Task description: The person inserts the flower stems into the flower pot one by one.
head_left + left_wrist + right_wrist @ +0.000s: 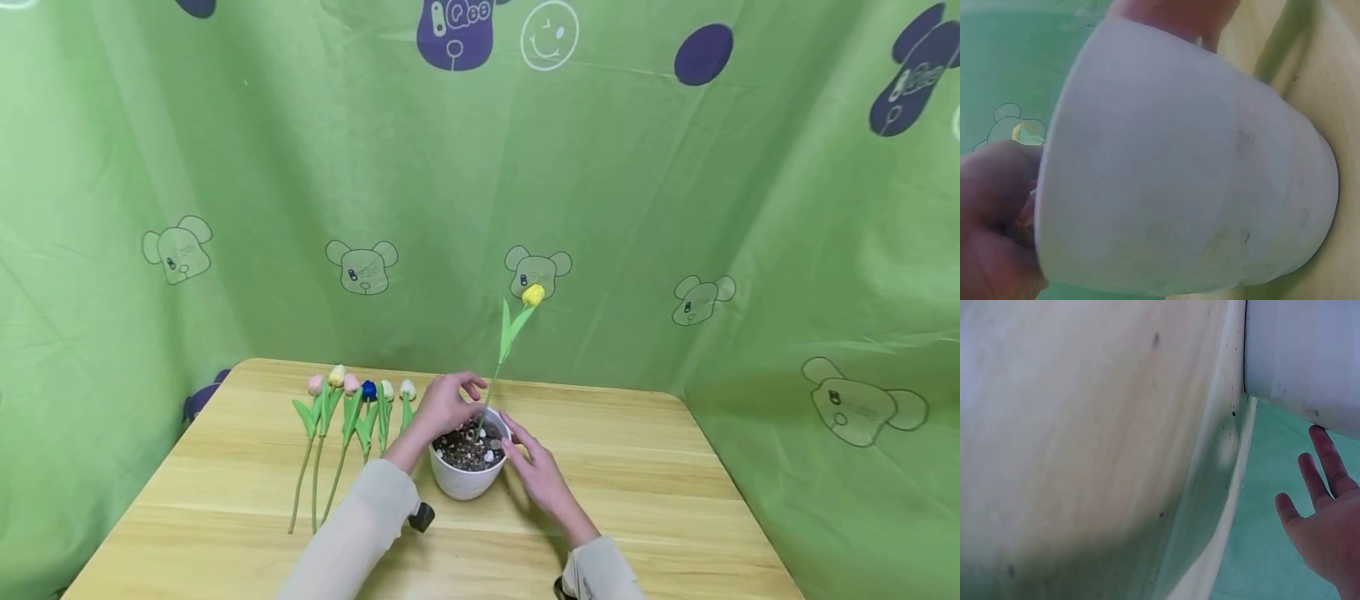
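Between your left hand (444, 407) and right hand (537, 473), the yellow tulip (506, 337) is standing in the white pot (462, 483), its stem (492, 386) tilting rightward; your left is lying nearer, any pinch unclear, your right touching the pot, fingers spread.

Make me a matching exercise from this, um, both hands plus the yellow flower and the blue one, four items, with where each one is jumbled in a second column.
1. Left hand
2. Right hand
3. Yellow tulip
4. Blue tulip

A. Rising from the soil
B. Against the right side of the white pot
C. Lying on the table, left of the pot
D. Over the pot's rim, beside the upright stem

Pairs: 1-D, 2-B, 3-A, 4-C
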Tool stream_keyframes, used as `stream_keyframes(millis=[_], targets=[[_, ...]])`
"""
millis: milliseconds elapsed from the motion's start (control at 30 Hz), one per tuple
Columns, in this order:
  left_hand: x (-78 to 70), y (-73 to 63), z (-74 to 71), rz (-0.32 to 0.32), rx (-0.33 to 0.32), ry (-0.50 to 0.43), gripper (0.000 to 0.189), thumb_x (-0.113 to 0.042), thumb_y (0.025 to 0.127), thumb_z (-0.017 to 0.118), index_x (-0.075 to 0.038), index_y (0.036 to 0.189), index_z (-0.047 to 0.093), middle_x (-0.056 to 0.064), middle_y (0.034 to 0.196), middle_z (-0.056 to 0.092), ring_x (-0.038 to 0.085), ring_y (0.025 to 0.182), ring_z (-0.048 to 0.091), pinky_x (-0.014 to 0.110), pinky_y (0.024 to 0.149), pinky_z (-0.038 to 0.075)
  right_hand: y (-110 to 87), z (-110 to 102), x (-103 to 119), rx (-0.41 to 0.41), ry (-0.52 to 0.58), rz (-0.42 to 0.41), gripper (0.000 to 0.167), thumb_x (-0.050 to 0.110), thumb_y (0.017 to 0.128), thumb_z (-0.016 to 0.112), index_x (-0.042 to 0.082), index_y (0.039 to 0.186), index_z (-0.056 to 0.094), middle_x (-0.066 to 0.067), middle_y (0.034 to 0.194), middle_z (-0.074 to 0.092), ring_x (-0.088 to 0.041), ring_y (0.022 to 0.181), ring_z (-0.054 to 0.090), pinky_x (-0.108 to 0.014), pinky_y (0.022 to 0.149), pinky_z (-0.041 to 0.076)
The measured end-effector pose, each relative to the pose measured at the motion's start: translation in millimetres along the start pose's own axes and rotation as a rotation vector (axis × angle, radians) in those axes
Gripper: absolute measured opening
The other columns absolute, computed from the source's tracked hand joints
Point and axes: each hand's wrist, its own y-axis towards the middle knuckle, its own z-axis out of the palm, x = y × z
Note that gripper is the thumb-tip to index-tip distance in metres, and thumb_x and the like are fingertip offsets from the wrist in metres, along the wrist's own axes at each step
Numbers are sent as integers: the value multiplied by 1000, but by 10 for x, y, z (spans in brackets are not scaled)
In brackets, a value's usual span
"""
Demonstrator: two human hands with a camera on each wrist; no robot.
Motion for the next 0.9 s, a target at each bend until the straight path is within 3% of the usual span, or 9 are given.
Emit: stream_keyframes(millis=[267, 433, 667, 900], targets=[[-43, -112, -194, 27, -26, -59, 34, -13, 91, 79, -11, 124, 71, 8, 107, 75, 16, 80, 71, 26, 70, 63, 5, 26, -12, -8, 20, -11, 49, 37, 107, 55, 30, 156, 48, -11, 131, 68, -40, 133, 56, -75, 116, 33], [-4, -254, -352, 17, -64, -83, 33, -14, 92, 78, -13, 124, 71, 8, 110, 75, 19, 87, 72, 29, 76, 63, 1, 25, -21, -7, 37, 0, 51, 37, 107, 56, 28, 156, 47, -12, 136, 66, -40, 135, 55, -74, 118, 31], [187, -541, -618, 5, -125, -101, 36, -13, 92, 78, -13, 127, 71, 7, 116, 75, 21, 91, 73, 33, 79, 64, -3, 9, -38, -12, 17, 8, 51, 37, 107, 56, 26, 156, 48, -12, 136, 66, -39, 132, 56, -74, 117, 32], [466, -885, -885, -58, -164, -126, 41, -13, 92, 78, -12, 132, 67, 13, 122, 73, 24, 96, 72, 33, 80, 64, -9, 11, -33, -4, 27, 7, 51, 39, 107, 56, 28, 156, 47, -12, 135, 66, -40, 134, 55, -76, 116, 31]])
